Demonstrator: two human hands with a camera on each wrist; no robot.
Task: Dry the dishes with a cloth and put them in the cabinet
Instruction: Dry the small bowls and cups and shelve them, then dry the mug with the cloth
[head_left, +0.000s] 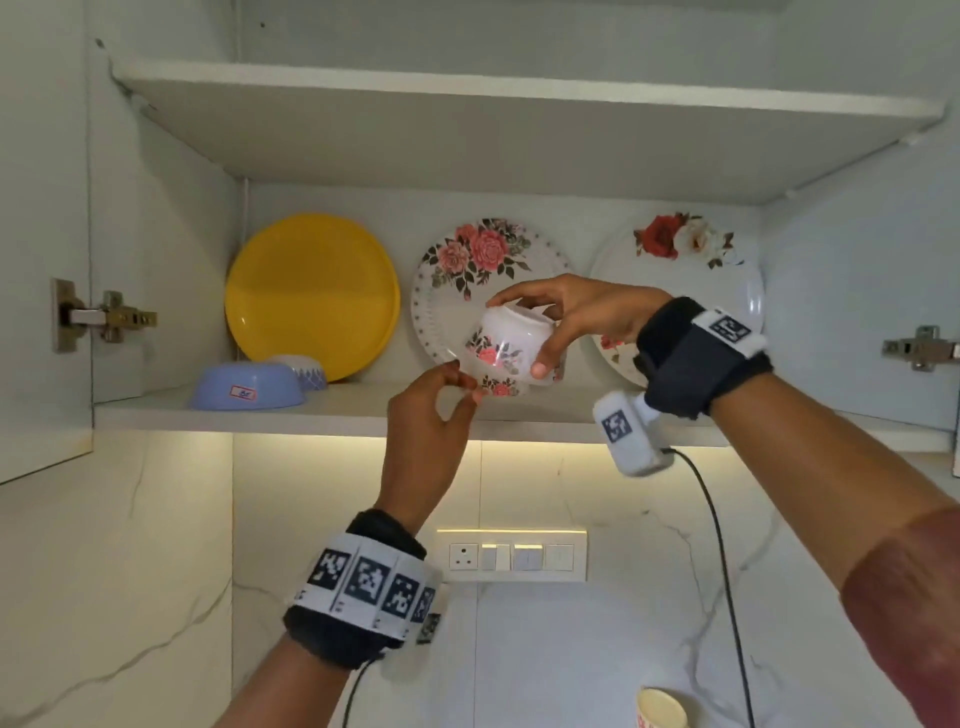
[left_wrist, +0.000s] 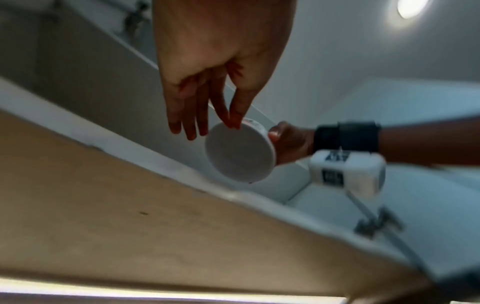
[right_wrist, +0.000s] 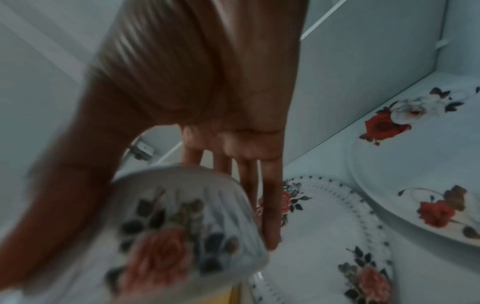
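A small white bowl (head_left: 498, 348) with pink roses hangs tilted, mouth down, just above the front of the lower cabinet shelf (head_left: 337, 410). My right hand (head_left: 524, 332) grips it from the right, thumb on the near side and fingers over its base. My left hand (head_left: 465, 383) reaches up from below and pinches the lower rim between thumb and index finger. The left wrist view looks into the bowl's plain white inside (left_wrist: 240, 152), with my left hand (left_wrist: 233, 121) at its rim. In the right wrist view my fingers (right_wrist: 271, 216) lie along the blurred bowl (right_wrist: 182, 222). No cloth is in view.
A yellow plate (head_left: 311, 296), a pink-rose plate (head_left: 452, 291) and a red-rose plate (head_left: 691, 270) lean against the cabinet's back wall. Two upturned blue bowls (head_left: 247, 387) sit at the shelf's left. Both doors stand open. Below are a switch panel (head_left: 511, 556) and a paper cup (head_left: 662, 709).
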